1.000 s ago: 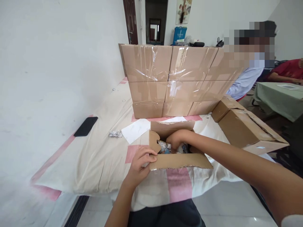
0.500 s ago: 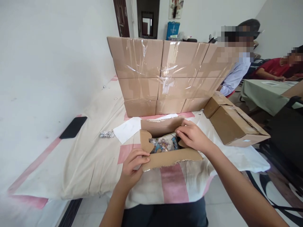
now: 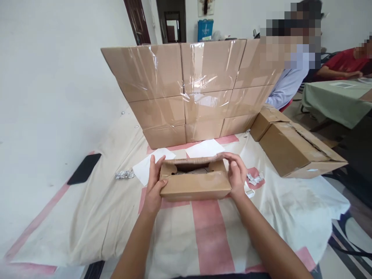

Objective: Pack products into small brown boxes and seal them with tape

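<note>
A small brown cardboard box [image 3: 194,185] sits on the cloth-covered table [image 3: 215,232] in front of me, its flaps partly folded over so only a dark gap shows on top. My left hand [image 3: 154,186] grips the box's left end, fingers curled round the edge. My right hand [image 3: 236,173] holds the right end, its fingers pressing the top flap down. The box's contents are hidden.
A wall of taped cardboard boxes [image 3: 192,89] stands behind. A larger open box [image 3: 293,147] lies at the right. White paper sheets [image 3: 203,149], crumpled paper bits [image 3: 123,174] and a black phone [image 3: 84,168] lie on the cloth. Two people sit at the far right.
My right hand left the inside of the box and moved to its right end. The flaps have been folded over, hiding the printed item inside. The view shifted closer.
</note>
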The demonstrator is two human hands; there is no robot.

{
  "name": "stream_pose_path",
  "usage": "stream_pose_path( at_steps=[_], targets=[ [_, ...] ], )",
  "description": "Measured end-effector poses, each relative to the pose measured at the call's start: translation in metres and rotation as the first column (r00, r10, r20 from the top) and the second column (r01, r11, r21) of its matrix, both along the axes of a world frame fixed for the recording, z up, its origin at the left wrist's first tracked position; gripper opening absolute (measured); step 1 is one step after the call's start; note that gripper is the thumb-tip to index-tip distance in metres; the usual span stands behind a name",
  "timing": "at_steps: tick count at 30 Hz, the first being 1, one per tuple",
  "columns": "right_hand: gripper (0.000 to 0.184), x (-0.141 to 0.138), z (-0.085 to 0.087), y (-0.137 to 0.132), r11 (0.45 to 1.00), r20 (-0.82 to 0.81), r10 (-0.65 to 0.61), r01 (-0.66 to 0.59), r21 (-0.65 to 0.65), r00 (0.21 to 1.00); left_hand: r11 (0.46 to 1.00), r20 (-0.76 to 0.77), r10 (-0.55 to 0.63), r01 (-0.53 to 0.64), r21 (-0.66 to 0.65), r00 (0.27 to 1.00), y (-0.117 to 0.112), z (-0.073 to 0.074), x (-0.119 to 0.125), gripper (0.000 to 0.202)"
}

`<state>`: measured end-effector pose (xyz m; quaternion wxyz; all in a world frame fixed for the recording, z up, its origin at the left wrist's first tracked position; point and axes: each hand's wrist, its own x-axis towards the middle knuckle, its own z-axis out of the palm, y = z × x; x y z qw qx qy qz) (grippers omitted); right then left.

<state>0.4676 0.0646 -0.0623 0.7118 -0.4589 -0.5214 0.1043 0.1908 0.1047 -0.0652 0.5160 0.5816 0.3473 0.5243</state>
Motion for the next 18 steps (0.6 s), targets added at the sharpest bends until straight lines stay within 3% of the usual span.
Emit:
stream_pose_path(
  at_steps=[3, 5, 11, 15, 18],
  targets=[
    [0.031, 0.004, -0.002, -0.010, 0.983, 0.250, -0.078, 0.033, 0.179, 0.965, 0.994, -0.036, 0.050, -0.046, 0.099, 0.998, 0.004, -0.005, 0.000, 0.051],
    [0.032, 0.008, 0.002, -0.012, 0.981, 0.338, -0.048, -0.020, 0.195, 0.940, 0.982, -0.065, 0.073, -0.060, 0.181, 0.995, 0.005, -0.007, 0.001, 0.034],
    [0.022, 0.018, 0.023, -0.011, 0.993, 0.330, 0.114, -0.101, -0.056, 0.937, 0.949, -0.130, 0.193, -0.151, 0.278, 0.973, -0.005, -0.005, 0.009, 0.038],
    [0.020, 0.027, 0.032, -0.011, 0.960, 0.284, 0.204, -0.135, -0.244, 0.937, 0.929, -0.195, 0.298, -0.236, 0.286, 0.934, -0.017, -0.004, 0.015, 0.042],
    [0.019, 0.031, 0.038, -0.010, 0.931, 0.258, 0.237, -0.144, -0.334, 0.936, 0.929, -0.239, 0.312, -0.243, 0.277, 0.920, -0.023, -0.007, 0.012, 0.034]
  ],
)
